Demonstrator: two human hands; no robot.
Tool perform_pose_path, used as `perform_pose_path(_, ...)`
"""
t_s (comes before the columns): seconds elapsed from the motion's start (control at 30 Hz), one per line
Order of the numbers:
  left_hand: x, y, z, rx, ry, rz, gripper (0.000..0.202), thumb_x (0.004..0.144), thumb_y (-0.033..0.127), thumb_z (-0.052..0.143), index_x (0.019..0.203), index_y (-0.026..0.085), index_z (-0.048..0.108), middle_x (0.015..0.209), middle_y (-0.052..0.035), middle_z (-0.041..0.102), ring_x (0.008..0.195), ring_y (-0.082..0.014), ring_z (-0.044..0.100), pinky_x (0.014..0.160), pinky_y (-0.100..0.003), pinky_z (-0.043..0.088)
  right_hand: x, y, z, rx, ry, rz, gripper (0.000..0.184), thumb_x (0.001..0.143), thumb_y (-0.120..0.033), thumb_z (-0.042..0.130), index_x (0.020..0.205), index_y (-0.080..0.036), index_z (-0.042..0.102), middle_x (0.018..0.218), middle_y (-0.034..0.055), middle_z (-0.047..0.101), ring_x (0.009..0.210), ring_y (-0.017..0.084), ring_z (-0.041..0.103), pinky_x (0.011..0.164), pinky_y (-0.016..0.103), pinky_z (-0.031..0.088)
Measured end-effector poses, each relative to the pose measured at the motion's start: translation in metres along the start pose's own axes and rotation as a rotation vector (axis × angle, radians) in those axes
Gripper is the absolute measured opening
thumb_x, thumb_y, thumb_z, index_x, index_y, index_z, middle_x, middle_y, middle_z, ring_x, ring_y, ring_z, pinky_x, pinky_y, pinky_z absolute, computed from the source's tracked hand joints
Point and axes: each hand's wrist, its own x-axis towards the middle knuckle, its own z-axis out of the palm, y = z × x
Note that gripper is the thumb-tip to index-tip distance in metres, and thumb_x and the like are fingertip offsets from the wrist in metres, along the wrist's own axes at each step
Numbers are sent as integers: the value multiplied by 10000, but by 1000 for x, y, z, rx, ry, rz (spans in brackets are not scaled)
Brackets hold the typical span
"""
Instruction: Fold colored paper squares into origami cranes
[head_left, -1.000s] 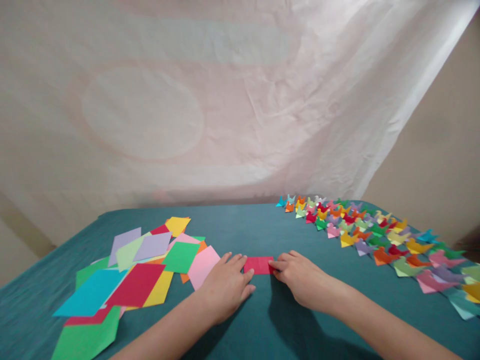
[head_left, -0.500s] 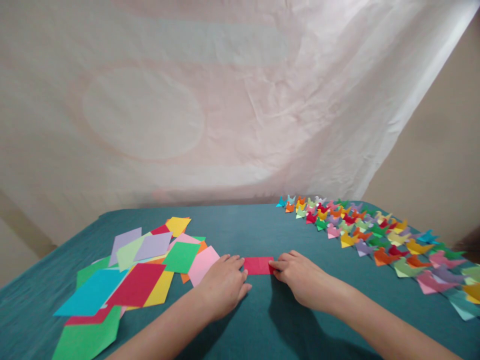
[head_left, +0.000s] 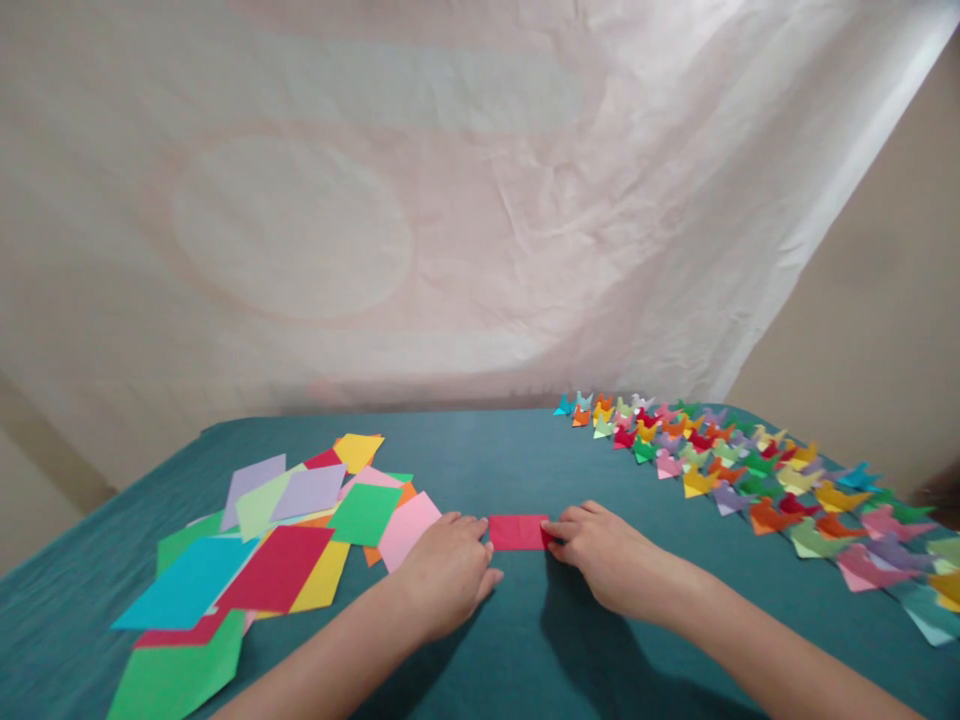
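A small red folded paper (head_left: 517,532) lies flat on the table as a rectangle, with a crease down its middle. At its left edge rests my left hand (head_left: 454,565), palm down, the fingers stretched out and the thumb apart. My right hand (head_left: 596,550) has its fingers bent together on the right end of the paper, covering that corner. Whether the thumb is under the paper's edge is hidden.
On the left, loose coloured sheets (head_left: 281,570) overlap in a spread pile close to my left forearm. Rows of small folded paper birds (head_left: 701,483) stand along the right side. A teal cloth (head_left: 480,460) covers the table, and a pale sheet (head_left: 465,220) hangs behind.
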Motion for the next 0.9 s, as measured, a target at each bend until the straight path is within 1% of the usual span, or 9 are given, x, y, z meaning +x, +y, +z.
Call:
perform_pose_path(0.17,0,1,-3,-6,-15,-3,341,885,338,472,980,90,686,1141,-187,616,1033,-313,577,907,-423,425,-2,3,-4,40,9,-10,310,752,-73,489,961,-183,689,1021,106,663,922,229,560,755,331,355)
perform_pose_path(0.37,-1,1,-1,-21,-7,-15,329,880,335,477,985,104,687,1149,-180,614,1047,-312,572,924,-427,413,-7,11,-3,122,23,-50,359,715,-42,484,968,-190,691,1093,102,649,973,232,559,813,334,369)
perform_pose_path(0.47,-1,1,0,-33,3,-15,336,876,329,476,983,91,689,1139,-193,616,1043,-322,571,921,-433,414,-6,20,0,237,44,-66,388,688,-24,465,935,-204,703,1113,75,648,994,222,562,851,322,376)
perform_pose_path(0.57,-1,1,0,-33,-3,-19,348,870,323,476,984,70,686,1118,-211,620,1031,-335,571,913,-442,416,2,29,5,420,107,-69,438,681,4,416,920,-217,708,1047,35,677,976,184,582,858,276,394)
perform_pose_path(0.6,-1,2,0,-33,-3,-20,348,868,322,476,984,69,685,1111,-212,623,1027,-336,572,910,-442,417,5,30,7,480,154,-42,451,688,9,401,938,-214,702,1014,29,685,958,171,589,848,261,404)
perform_pose_path(0.67,-1,2,-1,-30,4,-18,338,866,316,475,984,76,682,1098,-206,628,1021,-333,574,904,-436,420,15,29,11,550,262,46,367,741,-39,428,947,-194,690,962,38,688,922,171,596,845,261,414)
perform_pose_path(0.73,-2,1,-2,-31,7,-10,320,863,311,474,954,91,688,1068,-194,640,1000,-325,582,888,-422,428,25,25,16,569,337,129,255,762,-159,542,981,-183,671,992,60,667,940,198,581,864,289,412)
perform_pose_path(0.8,-3,-3,-3,-50,9,0,308,863,319,469,880,114,697,1004,-171,659,943,-307,603,850,-394,442,36,21,19,571,320,179,406,683,-256,672,1080,-180,630,1052,81,638,975,227,561,861,306,415)
perform_pose_path(0.9,-3,-14,-4,-118,8,34,330,875,331,439,781,150,699,930,-127,676,865,-268,625,792,-338,452,51,19,21,622,180,297,542,557,-322,763,1064,-184,628,1050,87,622,921,237,572,794,305,427)
